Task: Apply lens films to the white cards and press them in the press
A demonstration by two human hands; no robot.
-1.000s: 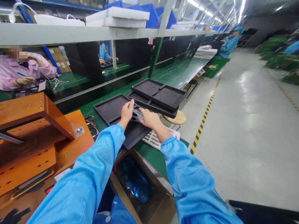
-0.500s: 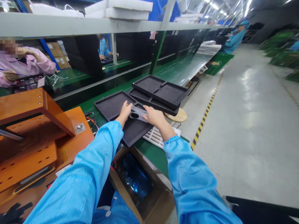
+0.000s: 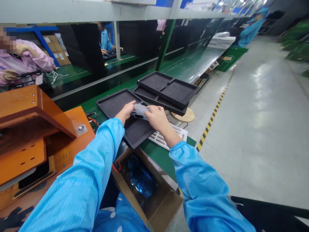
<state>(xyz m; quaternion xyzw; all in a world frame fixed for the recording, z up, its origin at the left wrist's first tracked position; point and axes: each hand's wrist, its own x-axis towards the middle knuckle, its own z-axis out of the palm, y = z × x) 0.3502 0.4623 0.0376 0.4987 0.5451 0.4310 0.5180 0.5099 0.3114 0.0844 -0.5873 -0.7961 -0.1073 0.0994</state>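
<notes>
Between my two hands is a flat grey phone-shaped panel [image 3: 140, 110] with a dark oval on its face. My left hand [image 3: 127, 111] pinches its left end, thumb on top. At the right end, my right hand [image 3: 156, 116] grips it with bent fingers. Below the panel lies a black divided tray [image 3: 137, 132], partly covered by my hands. Two more black trays [image 3: 180, 91] are stacked askew just beyond it. A white slotted rack [image 3: 179, 131] sticks out near my right wrist.
An orange machine [image 3: 70, 129] stands at the left. Under the green bench's edge sits an open cardboard box [image 3: 166, 209] with shiny blue wrapping [image 3: 142, 180]. A round wooden stool [image 3: 187, 115] is at the right. Co-workers [image 3: 31, 58] sit across the bench.
The panel has tilted in my hands, and its grey face shows more broadly. My right fingers have shifted over its edge. The head view has moved slightly downward.
</notes>
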